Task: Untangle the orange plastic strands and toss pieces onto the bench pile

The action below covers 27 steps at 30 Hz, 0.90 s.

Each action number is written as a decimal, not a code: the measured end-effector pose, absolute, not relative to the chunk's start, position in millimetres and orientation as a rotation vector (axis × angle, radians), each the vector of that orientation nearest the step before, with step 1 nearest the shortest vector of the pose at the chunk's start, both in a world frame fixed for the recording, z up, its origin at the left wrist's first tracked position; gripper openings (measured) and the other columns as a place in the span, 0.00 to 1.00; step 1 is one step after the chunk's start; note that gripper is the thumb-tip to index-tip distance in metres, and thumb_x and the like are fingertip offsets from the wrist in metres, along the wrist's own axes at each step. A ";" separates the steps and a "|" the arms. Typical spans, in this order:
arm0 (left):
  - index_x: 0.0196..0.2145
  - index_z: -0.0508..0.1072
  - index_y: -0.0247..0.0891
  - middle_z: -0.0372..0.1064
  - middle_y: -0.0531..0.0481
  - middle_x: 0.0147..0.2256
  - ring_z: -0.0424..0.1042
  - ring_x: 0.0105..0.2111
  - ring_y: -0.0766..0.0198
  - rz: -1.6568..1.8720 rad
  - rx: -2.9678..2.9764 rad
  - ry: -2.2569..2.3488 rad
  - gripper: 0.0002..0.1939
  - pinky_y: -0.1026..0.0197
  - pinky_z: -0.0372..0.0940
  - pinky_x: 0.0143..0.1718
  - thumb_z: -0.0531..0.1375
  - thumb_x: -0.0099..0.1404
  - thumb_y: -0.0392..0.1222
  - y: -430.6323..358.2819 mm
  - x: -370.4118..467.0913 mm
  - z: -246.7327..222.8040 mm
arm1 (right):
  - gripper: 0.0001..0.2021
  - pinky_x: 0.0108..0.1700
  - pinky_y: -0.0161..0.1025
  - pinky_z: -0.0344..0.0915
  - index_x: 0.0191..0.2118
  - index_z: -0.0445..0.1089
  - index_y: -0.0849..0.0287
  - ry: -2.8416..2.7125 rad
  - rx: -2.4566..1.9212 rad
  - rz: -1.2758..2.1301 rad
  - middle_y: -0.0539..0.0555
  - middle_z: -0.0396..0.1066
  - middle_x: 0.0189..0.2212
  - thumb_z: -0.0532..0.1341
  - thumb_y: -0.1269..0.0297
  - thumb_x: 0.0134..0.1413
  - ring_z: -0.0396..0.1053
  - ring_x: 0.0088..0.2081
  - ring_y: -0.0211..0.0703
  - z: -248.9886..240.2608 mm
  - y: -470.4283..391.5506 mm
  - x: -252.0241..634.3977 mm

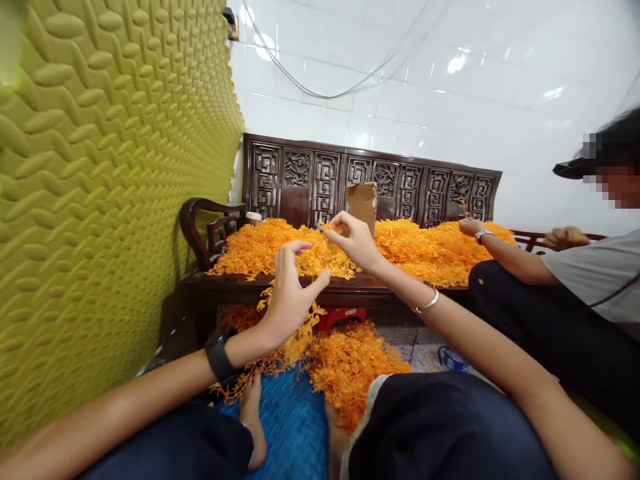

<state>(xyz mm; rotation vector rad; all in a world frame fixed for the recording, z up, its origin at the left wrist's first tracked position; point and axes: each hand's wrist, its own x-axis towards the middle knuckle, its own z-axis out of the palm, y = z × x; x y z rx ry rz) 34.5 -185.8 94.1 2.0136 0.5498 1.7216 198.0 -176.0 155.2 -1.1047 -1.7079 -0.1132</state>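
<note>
My left hand (293, 290) is in front of the bench, thumb and fingers apart, with orange lacy strands (301, 337) hanging behind and below it. Whether it holds any of them is not clear. My right hand (351, 241) is up and to the right, its thumb and fingertips pinched together around something small that I cannot make out, near a few pale orange bits. Behind both hands, a large heap of orange curly pieces (425, 250) covers the dark wooden bench seat. Another orange pile (355, 367) lies on the floor between my legs.
A brown cardboard piece (362, 205) stands against the carved bench back (327, 175). A person (610, 267) sits at the right, one hand at the heap. Under the bench is a red stool (345, 317). A blue mat (293, 427) lies below; a yellow-green padded wall (110, 200) rises left.
</note>
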 end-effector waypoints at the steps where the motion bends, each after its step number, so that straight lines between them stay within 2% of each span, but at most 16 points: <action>1: 0.46 0.62 0.41 0.60 0.46 0.49 0.59 0.52 0.57 1.783 1.974 0.594 0.23 0.55 0.52 0.55 0.63 0.54 0.41 -180.9 33.2 92.3 | 0.07 0.30 0.37 0.62 0.28 0.60 0.57 -1.697 -1.087 0.034 0.48 0.63 0.24 0.60 0.62 0.48 0.62 0.25 0.37 145.4 -178.6 195.1; 3: 0.50 0.58 0.42 0.58 0.44 0.53 0.57 0.55 0.56 1.723 1.885 0.627 0.32 0.54 0.51 0.56 0.67 0.50 0.43 -171.6 32.8 88.6 | 0.10 0.27 0.36 0.60 0.28 0.61 0.57 -1.696 -1.022 0.264 0.47 0.62 0.24 0.62 0.59 0.46 0.61 0.23 0.35 127.2 -185.8 190.4; 5: 0.49 0.59 0.40 0.63 0.44 0.48 0.63 0.50 0.55 1.470 1.798 0.596 0.34 0.54 0.56 0.52 0.69 0.46 0.43 -166.4 35.3 84.4 | 0.11 0.27 0.35 0.60 0.29 0.64 0.57 -1.707 -0.984 0.376 0.48 0.64 0.25 0.64 0.57 0.45 0.62 0.25 0.36 112.1 -194.7 188.1; 8: 0.41 0.64 0.36 0.69 0.50 0.32 0.70 0.32 0.61 1.063 1.730 0.498 0.26 0.59 0.64 0.37 0.68 0.46 0.44 -168.4 42.7 74.6 | 0.10 0.33 0.38 0.63 0.31 0.68 0.57 -1.744 -0.991 0.396 0.50 0.69 0.28 0.65 0.57 0.46 0.65 0.30 0.39 97.2 -206.5 191.2; 10: 0.39 0.65 0.36 0.68 0.55 0.26 0.67 0.24 0.66 0.957 1.703 0.455 0.23 0.63 0.62 0.27 0.68 0.47 0.43 -172.7 47.6 66.0 | 0.09 0.37 0.40 0.64 0.32 0.71 0.56 -1.805 -0.978 0.419 0.51 0.71 0.31 0.66 0.59 0.45 0.68 0.34 0.41 91.5 -210.7 197.1; 12: 0.39 0.64 0.37 0.67 0.57 0.24 0.65 0.21 0.69 0.942 1.664 0.452 0.22 0.66 0.60 0.22 0.67 0.48 0.43 -175.3 50.2 58.0 | 0.09 0.41 0.41 0.65 0.33 0.72 0.56 -1.861 -0.956 0.501 0.52 0.72 0.34 0.67 0.61 0.43 0.69 0.36 0.42 87.4 -211.8 204.2; 18: 0.27 0.71 0.34 0.65 0.57 0.20 0.62 0.16 0.72 0.868 1.721 0.577 0.08 0.67 0.59 0.19 0.64 0.52 0.41 -170.5 38.4 46.3 | 0.11 0.37 0.38 0.65 0.31 0.71 0.58 -1.723 -1.030 0.876 0.49 0.71 0.28 0.69 0.62 0.39 0.69 0.30 0.38 67.9 -205.4 214.3; 22: 0.25 0.72 0.34 0.67 0.55 0.20 0.66 0.18 0.69 0.831 1.744 0.637 0.05 0.65 0.63 0.19 0.64 0.52 0.39 -167.9 30.1 39.0 | 0.12 0.36 0.37 0.66 0.31 0.71 0.60 -1.617 -1.069 1.087 0.50 0.72 0.27 0.70 0.63 0.37 0.69 0.29 0.36 51.4 -201.5 212.5; 27: 0.22 0.70 0.34 0.68 0.52 0.20 0.66 0.18 0.68 0.982 1.799 0.876 0.04 0.65 0.61 0.21 0.61 0.53 0.33 -164.4 24.1 29.4 | 0.12 0.39 0.35 0.67 0.33 0.72 0.60 -1.445 -1.065 1.195 0.51 0.73 0.29 0.69 0.66 0.38 0.71 0.32 0.35 32.7 -185.7 220.9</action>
